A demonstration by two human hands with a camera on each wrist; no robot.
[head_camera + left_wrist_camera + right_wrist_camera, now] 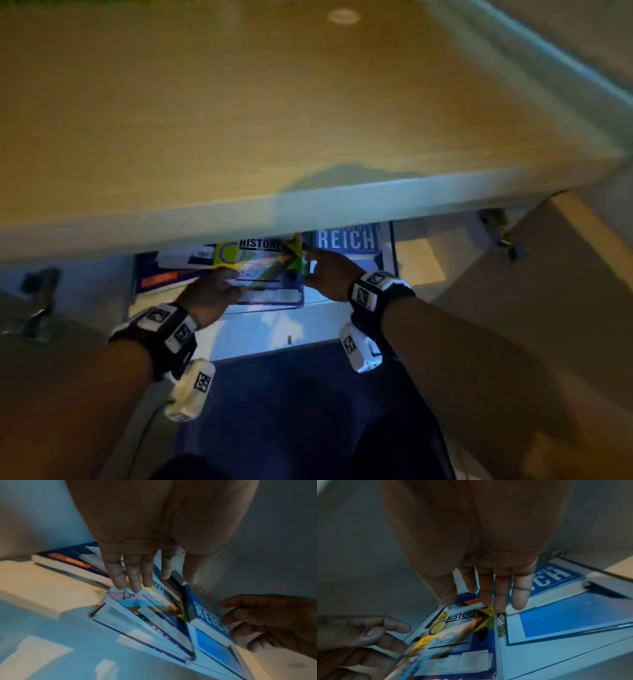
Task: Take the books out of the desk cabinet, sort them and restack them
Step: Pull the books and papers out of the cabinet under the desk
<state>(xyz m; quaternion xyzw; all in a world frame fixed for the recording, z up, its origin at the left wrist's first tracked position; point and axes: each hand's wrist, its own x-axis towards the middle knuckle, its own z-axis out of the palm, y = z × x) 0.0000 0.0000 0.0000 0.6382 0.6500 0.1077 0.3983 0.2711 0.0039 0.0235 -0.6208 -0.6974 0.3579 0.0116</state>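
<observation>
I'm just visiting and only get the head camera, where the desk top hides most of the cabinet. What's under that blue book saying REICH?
Observer: In the right wrist view, the thick blue REICH book lies on a larger, flat, white-bordered blue book.
Visitor: And the left grip?
Observer: In the left wrist view, the left grip has straight fingers resting on the colourful HISTORY book.
Visitor: Anything hidden further back?
Observer: An orange-edged book shows just beyond the HISTORY book's far edge.

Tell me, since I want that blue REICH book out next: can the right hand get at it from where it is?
Probably yes. The right hand hovers open beside the REICH book, whose cover shows bare, though the desk edge hangs low above.
</observation>
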